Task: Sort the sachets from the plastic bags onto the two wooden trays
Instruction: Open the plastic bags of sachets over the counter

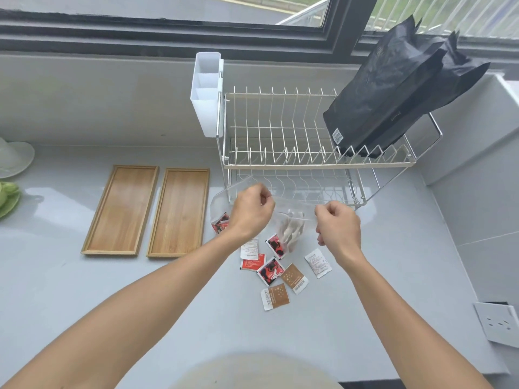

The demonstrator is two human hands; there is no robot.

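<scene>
— Look, both hands are up over the tabletop (84,290). The left hand (251,210) and the right hand (338,228) each pinch an end of the clear plastic bag (292,217), fingers curled tight on its top edge, the bag stretched between them.

— Anything inside?

— A cluster of pale sachets (290,230) hangs in the sagging belly of it. A second bag (220,211) lies behind the left wrist with red sachets showing through.

— And the trays?

— The left wooden tray (122,210) and the right wooden tray (179,213) sit side by side, well to the left, nothing on either. The loose sachets are scattered below the hands: a red one (270,271), two brown ones (294,277) and (276,296), a white one (318,263).

— So what goes wrong?

— I reckon the risk is the spill. If the grip on one end lets go, or the bag tips fast, that cluster drops onto the pile and the kinds get muddled further. Some could skid toward the dish rack (309,153) just behind and slide under its lower tier.

— The front edge?

— Less likely, but a hard shake could send a light packet off it. And the film is slippery; a pinch that thin may simply slide.
</scene>
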